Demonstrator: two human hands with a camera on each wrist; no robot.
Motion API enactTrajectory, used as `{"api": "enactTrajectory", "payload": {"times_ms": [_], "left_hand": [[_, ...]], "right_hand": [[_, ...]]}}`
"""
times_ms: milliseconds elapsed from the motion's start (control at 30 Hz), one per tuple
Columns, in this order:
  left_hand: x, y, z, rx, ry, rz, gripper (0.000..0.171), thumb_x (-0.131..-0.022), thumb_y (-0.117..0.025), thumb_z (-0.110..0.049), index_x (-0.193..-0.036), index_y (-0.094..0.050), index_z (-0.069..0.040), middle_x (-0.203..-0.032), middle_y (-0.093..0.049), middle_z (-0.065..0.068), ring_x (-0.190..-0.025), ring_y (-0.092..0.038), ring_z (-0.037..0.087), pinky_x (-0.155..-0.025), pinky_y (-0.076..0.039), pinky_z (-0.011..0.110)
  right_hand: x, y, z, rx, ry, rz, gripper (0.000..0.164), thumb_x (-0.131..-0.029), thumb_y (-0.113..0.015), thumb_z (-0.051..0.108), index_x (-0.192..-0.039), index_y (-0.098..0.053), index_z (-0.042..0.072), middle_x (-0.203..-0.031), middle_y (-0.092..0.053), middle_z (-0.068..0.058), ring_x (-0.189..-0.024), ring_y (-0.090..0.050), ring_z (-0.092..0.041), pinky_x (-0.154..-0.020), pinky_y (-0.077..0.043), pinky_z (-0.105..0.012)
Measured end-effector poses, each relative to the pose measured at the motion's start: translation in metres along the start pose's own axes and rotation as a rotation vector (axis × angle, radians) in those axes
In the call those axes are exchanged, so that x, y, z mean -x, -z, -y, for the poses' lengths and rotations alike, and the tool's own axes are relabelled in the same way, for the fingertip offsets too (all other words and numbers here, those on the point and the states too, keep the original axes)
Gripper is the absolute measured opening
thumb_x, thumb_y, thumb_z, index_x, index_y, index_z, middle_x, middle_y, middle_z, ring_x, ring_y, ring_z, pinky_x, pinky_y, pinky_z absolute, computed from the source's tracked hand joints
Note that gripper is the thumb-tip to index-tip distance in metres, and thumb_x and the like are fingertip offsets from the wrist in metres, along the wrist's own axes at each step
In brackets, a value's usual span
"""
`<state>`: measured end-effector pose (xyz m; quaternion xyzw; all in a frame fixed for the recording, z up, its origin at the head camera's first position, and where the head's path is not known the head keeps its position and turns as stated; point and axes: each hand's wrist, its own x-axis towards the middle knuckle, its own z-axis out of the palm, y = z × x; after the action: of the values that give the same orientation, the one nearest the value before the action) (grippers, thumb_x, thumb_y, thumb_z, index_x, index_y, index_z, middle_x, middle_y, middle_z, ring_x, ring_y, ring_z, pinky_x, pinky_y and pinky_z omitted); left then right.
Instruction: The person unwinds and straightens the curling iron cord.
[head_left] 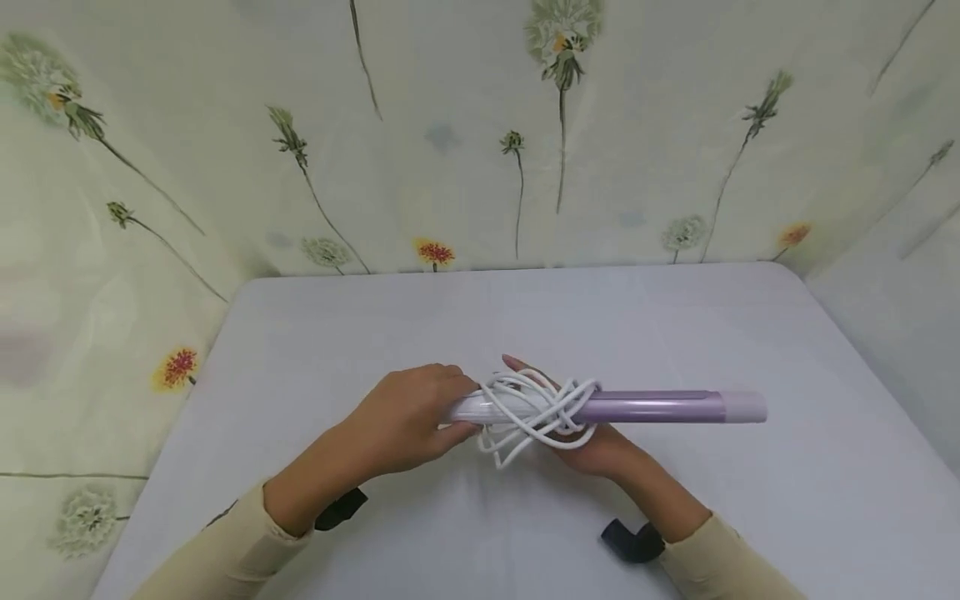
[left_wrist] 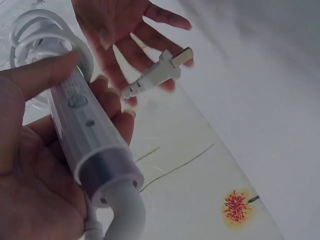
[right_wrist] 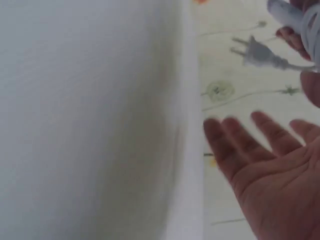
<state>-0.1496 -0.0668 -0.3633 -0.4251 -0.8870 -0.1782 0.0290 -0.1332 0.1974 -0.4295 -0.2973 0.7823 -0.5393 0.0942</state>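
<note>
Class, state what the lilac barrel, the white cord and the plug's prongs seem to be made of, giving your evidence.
Lilac barrel: glossy, perhaps coated metal; a bright streak runs along it, though shiny plastic is possible.
White cord: probably smooth rubbery plastic; it bends in several loops.
Prongs: likely bare metal, greyish with a sheen.

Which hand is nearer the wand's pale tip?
Right. The right hand is open below the coiled cord, short of the pale tip; the left hand grips the handle at the opposite end.
</note>
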Motion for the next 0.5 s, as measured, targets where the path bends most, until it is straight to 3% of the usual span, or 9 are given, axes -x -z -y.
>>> {"api": "enactTrajectory", "payload": {"times_ms": [33, 100, 133, 233, 267, 367, 500], "left_hand": [[0.001, 0.001, -0.002, 0.033, -0.008, 0.02, 0.025, -0.094, -0.08, -0.027, -0.112, -0.072, -0.012, -0.102, -0.069, -0.004, -0.088, -0.061, 0.012, -0.073, -0.054, 0.032], [0.002, 0.005, -0.006, 0.096, -0.022, 0.062, 0.021, -0.094, -0.079, -0.027, -0.107, -0.07, -0.014, -0.1, -0.067, -0.007, -0.087, -0.059, 0.011, -0.077, -0.052, 0.031], [0.002, 0.007, -0.007, 0.133, -0.031, 0.078, 0.02, -0.094, -0.079, -0.027, -0.106, -0.069, -0.014, -0.098, -0.065, -0.008, -0.086, -0.058, 0.01, -0.078, -0.052, 0.031], [0.003, 0.011, -0.007, 0.242, -0.051, 0.13, 0.018, -0.094, -0.08, -0.026, -0.103, -0.068, -0.017, -0.094, -0.062, -0.012, -0.084, -0.056, 0.007, -0.077, -0.05, 0.028], [0.003, 0.013, -0.006, 0.281, -0.058, 0.147, 0.018, -0.093, -0.081, -0.026, -0.104, -0.069, -0.018, -0.095, -0.062, -0.013, -0.084, -0.056, 0.007, -0.077, -0.05, 0.028], [0.004, 0.014, -0.002, 0.363, -0.069, 0.209, 0.02, -0.094, -0.081, -0.025, -0.111, -0.073, -0.019, -0.1, -0.065, -0.016, -0.087, -0.058, 0.004, -0.079, -0.05, 0.025], [0.008, 0.013, 0.003, 0.42, -0.096, 0.282, 0.021, -0.094, -0.081, -0.024, -0.114, -0.074, -0.02, -0.101, -0.066, -0.017, -0.088, -0.059, 0.002, -0.08, -0.051, 0.024]], "right_hand": [[-0.004, 0.001, 0.005, -0.156, 0.036, 0.058, 0.064, -0.109, -0.054, 0.012, -0.165, -0.025, 0.004, -0.163, -0.035, -0.025, -0.146, -0.042, -0.016, -0.117, -0.035, -0.033], [-0.009, 0.004, 0.014, -0.35, 0.102, 0.143, 0.062, -0.108, -0.056, 0.017, -0.163, -0.031, 0.003, -0.158, -0.043, -0.022, -0.141, -0.047, -0.01, -0.113, -0.037, -0.026], [-0.013, 0.005, 0.012, -0.424, 0.134, 0.196, 0.06, -0.107, -0.056, 0.017, -0.162, -0.035, 0.005, -0.156, -0.047, -0.02, -0.138, -0.05, -0.011, -0.112, -0.039, -0.028], [-0.023, 0.011, -0.004, -0.383, 0.21, 0.281, 0.049, -0.103, -0.063, 0.012, -0.15, -0.053, 0.004, -0.14, -0.063, -0.001, -0.124, -0.06, -0.014, -0.103, -0.047, -0.031], [-0.025, 0.013, -0.008, -0.351, 0.218, 0.285, 0.042, -0.102, -0.063, 0.009, -0.144, -0.06, 0.005, -0.131, -0.067, 0.0, -0.117, -0.062, -0.015, -0.099, -0.05, -0.03], [-0.027, 0.025, -0.018, -0.352, 0.215, 0.314, 0.027, -0.102, -0.06, 0.0, -0.128, -0.069, 0.004, -0.113, -0.07, -0.005, -0.1, -0.063, -0.017, -0.086, -0.053, -0.031], [-0.028, 0.042, -0.015, -0.313, 0.174, 0.321, 0.023, -0.105, -0.054, -0.004, -0.118, -0.072, 0.004, -0.102, -0.068, -0.012, -0.092, -0.064, -0.02, -0.078, -0.056, -0.034]]}}
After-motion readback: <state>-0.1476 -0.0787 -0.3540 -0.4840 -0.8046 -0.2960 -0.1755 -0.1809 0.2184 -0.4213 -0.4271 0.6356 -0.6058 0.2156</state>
